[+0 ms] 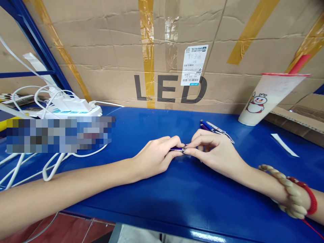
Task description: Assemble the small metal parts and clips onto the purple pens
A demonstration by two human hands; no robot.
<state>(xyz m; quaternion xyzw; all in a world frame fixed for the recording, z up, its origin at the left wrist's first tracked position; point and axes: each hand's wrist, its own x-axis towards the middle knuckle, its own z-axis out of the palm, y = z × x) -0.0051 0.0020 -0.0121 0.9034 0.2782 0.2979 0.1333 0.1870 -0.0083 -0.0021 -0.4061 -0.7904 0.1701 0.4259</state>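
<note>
My left hand point(157, 156) and my right hand point(214, 152) meet at the middle of a blue table point(177, 195). Between them is a small purple pen part point(178, 149). The left fingers are closed round its body, and the right thumb and forefinger pinch its tip. Just behind my right hand lie blue and silver pens point(215, 128) on the table, touching nothing I hold. My right wrist wears a bead bracelet point(286, 190) and a red cord.
A white cup with a snowman print and red straw point(265, 98) stands at the back right. A white power strip with chargers and cables point(71, 106) lies at the left. A big cardboard box marked LED point(169, 50) walls the back. A white paper strip point(285, 145) lies at the right.
</note>
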